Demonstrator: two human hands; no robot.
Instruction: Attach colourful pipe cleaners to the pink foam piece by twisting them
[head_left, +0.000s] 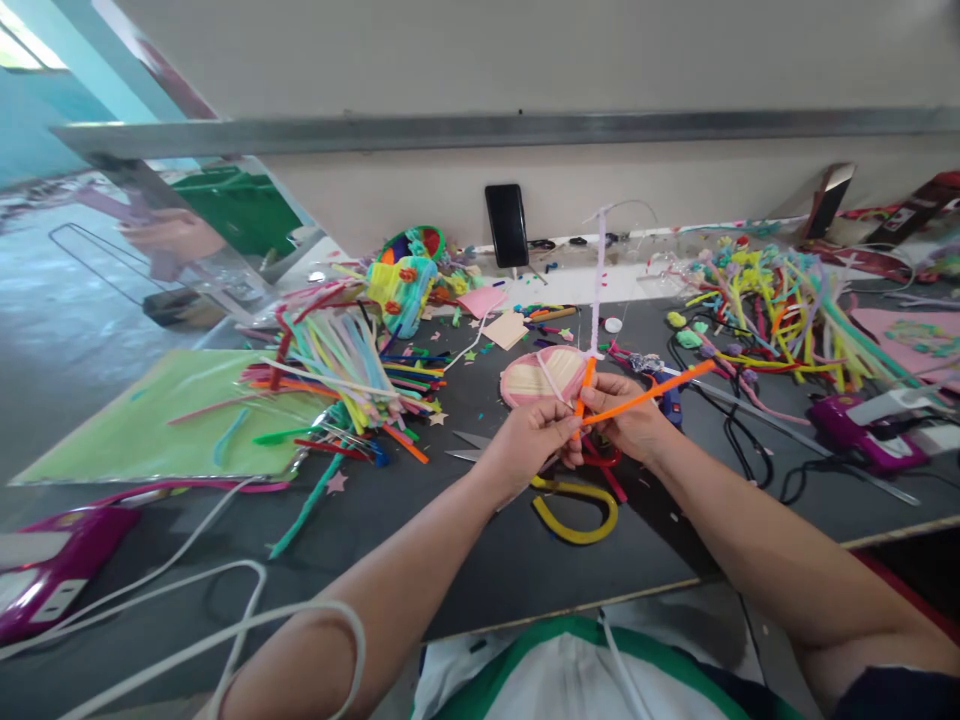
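Observation:
An orange pipe cleaner (651,391) is bent into two crossing lengths between my hands. My left hand (534,440) pinches it at the crossing, its fingers closed. Close on the right, my right hand (621,408) also has its fingers pressed on the orange strip, and one end sticks out to the upper right. Behind my hands lies a pink and cream oval piece (541,376). A lilac twisted stem (598,285) stands up beside the oval. Scissors (469,447) lie just left of my hands, partly hidden. A yellow curved piece (576,513) is below them.
Bundled pipe cleaners (349,365) lie at the left by a green sheet (150,420); another colourful pile (780,310) is at the right. A black phone (507,225) leans at the back. Purple power strips (870,435) and white cables (247,570) flank the work area.

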